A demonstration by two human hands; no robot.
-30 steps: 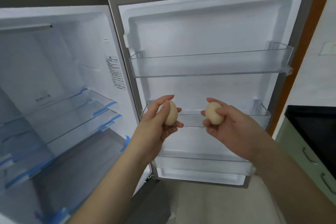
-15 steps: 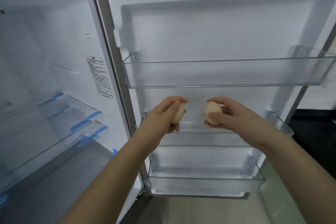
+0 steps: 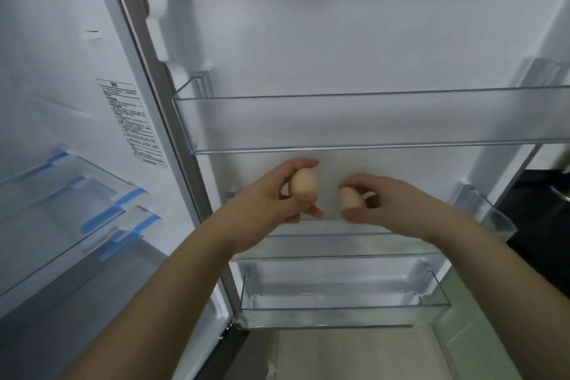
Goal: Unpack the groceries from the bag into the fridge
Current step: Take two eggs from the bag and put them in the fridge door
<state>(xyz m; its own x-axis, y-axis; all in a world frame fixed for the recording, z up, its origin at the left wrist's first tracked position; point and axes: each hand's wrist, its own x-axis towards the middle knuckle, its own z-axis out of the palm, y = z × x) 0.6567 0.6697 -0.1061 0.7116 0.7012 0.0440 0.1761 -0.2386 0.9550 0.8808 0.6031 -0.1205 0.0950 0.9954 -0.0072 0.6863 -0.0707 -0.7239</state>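
Observation:
The fridge stands open and its door [image 3: 354, 40] faces me. My left hand [image 3: 277, 197] grips a pale beige egg [image 3: 304, 184] with thumb and fingers curled round it. My right hand [image 3: 385, 203] pinches a second beige egg [image 3: 350, 202] at its fingertips. Both eggs hang side by side over the middle clear door shelf [image 3: 481, 213], just below the top clear door shelf [image 3: 339, 120]. The grocery bag is out of view.
A lower clear door bin [image 3: 339, 311] sits under my hands. The fridge interior at left has glass shelves with blue trim [image 3: 101, 219] and a printed label [image 3: 132, 120] on its side wall. A dark countertop [image 3: 543, 219] lies at far right, tiled floor below.
Both hands have carried the eggs forward and closer to the door, now over the middle shelf. The view has moved nearer to the door.

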